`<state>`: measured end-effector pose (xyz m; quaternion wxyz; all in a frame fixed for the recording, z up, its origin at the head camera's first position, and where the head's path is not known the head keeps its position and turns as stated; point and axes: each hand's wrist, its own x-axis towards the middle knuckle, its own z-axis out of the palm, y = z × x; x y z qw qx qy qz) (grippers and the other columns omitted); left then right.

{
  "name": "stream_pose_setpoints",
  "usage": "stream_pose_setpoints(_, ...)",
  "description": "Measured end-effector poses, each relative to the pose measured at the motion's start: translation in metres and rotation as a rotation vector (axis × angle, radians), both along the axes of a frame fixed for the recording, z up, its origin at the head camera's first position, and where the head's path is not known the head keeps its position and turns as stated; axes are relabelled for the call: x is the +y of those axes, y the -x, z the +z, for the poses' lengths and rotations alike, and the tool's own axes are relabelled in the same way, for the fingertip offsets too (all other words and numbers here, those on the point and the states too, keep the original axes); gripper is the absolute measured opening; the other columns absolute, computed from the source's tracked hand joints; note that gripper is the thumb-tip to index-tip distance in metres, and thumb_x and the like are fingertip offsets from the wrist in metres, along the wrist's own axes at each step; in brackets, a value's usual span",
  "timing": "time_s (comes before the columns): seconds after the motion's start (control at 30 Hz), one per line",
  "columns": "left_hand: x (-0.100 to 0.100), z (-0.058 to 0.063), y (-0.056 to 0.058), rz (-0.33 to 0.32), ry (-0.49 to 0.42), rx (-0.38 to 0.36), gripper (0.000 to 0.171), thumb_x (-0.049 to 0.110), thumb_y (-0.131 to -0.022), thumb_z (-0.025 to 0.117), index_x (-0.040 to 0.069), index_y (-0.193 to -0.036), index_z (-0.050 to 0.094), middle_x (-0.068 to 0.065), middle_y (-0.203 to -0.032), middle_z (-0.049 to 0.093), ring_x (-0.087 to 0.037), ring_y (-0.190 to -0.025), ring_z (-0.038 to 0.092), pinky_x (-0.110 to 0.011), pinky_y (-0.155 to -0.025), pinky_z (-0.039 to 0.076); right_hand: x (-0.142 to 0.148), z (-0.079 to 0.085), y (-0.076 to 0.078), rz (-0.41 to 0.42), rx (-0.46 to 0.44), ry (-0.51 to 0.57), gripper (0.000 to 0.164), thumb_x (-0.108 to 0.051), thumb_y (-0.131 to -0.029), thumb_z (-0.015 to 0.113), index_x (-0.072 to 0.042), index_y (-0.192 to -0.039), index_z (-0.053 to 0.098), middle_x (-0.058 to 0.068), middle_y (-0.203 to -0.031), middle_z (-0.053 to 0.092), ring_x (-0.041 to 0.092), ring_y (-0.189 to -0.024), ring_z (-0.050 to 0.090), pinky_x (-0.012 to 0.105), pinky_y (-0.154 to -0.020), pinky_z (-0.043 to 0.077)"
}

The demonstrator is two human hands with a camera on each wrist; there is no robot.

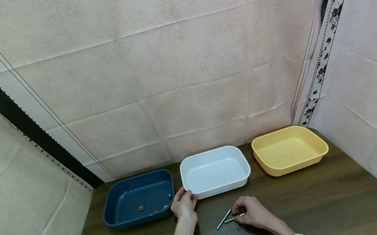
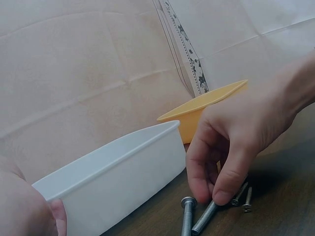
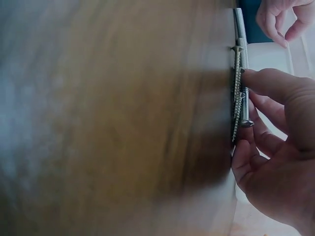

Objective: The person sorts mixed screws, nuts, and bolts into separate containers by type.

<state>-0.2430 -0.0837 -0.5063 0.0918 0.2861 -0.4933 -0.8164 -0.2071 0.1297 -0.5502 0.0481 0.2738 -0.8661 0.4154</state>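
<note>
My left hand (image 1: pixel 184 206) grips the front left corner of the white tray (image 1: pixel 219 192), its thumb against the outer wall in the left wrist view. My right hand (image 1: pixel 253 212) is low over the table, thumb and fingertips curled about the near end of a metal bolt (image 2: pixel 204 220). A second bolt (image 1: pixel 223 219) lies beside it on the left. Two small screws (image 2: pixel 247 200) lie close by; in the right wrist view a screw (image 3: pixel 237 93) overlaps the bolts beside my thumb. The right fingers partly hide these pieces.
Left of the white tray stands a dark blue tray (image 1: pixel 120 225) holding a nut (image 1: pixel 141 208) and other small metal pieces. A yellow tray (image 1: pixel 293 168) is at the back right. Pale cloth walls (image 1: pixel 181 73) enclose the wooden table (image 1: pixel 320 199) at the back and sides.
</note>
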Motion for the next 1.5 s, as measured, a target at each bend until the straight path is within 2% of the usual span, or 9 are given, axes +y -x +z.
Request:
stream_pose_setpoints(0.2,0.0,-0.001,0.0,0.0,-0.003,-0.008,0.042,-0.009,-0.076,0.056,0.0,-0.117,0.056,-0.021,-0.105,0.05,-0.027,-0.083,0.056,-0.035,-0.075,0.052,0.001,0.001,0.002,0.047,0.063,-0.047,0.015,-0.001,-0.066,0.074,-0.012,-0.074,0.066,-0.005,-0.072,0.057,0.01,-0.067,0.053,0.021,-0.06,0.044)
stream_pose_setpoints(0.4,0.0,-0.003,0.001,0.007,-0.002,-0.016,0.042,-0.009,-0.076,0.057,0.0,-0.117,0.056,-0.02,-0.105,0.05,-0.026,-0.082,0.056,-0.034,-0.074,0.052,0.003,0.002,0.002,0.063,0.068,-0.083,0.015,0.0,-0.066,0.072,-0.013,-0.074,0.067,-0.007,-0.072,0.057,0.009,-0.068,0.051,0.02,-0.06,0.042)
stream_pose_setpoints(0.57,0.001,-0.004,0.001,0.007,-0.006,-0.012,0.042,-0.009,-0.076,0.057,0.0,-0.117,0.056,-0.02,-0.105,0.05,-0.026,-0.082,0.056,-0.035,-0.075,0.052,0.006,0.002,0.002,0.069,0.043,-0.07,0.015,0.001,-0.069,0.071,-0.013,-0.075,0.067,-0.009,-0.072,0.057,0.01,-0.069,0.052,0.022,-0.06,0.043)
stream_pose_setpoints(0.73,0.001,-0.003,0.001,0.005,-0.01,-0.013,0.042,-0.009,-0.076,0.056,0.0,-0.117,0.056,-0.02,-0.105,0.05,-0.026,-0.082,0.056,-0.035,-0.075,0.052,0.008,0.002,0.002,0.053,-0.012,-0.059,0.014,0.001,-0.071,0.07,-0.012,-0.077,0.066,-0.009,-0.073,0.057,0.008,-0.069,0.052,0.023,-0.06,0.046)
stream_pose_setpoints(1.27,0.001,-0.003,0.003,0.016,-0.003,0.004,0.042,-0.01,-0.074,0.056,-0.001,-0.115,0.058,-0.02,-0.1,0.051,-0.025,-0.077,0.056,-0.032,-0.069,0.053,0.015,0.01,0.008,-0.001,-0.028,-0.022,0.011,-0.002,-0.075,0.07,-0.012,-0.077,0.066,-0.009,-0.073,0.056,0.007,-0.065,0.052,0.021,-0.055,0.045)
stream_pose_setpoints(1.5,0.001,-0.003,0.001,0.01,-0.004,-0.007,0.042,-0.01,-0.076,0.056,0.0,-0.116,0.057,-0.02,-0.102,0.05,-0.026,-0.079,0.056,-0.034,-0.072,0.053,0.016,0.018,0.007,-0.022,-0.031,-0.022,0.011,-0.001,-0.075,0.07,-0.011,-0.077,0.066,-0.008,-0.074,0.057,0.004,-0.065,0.051,0.021,-0.055,0.046)
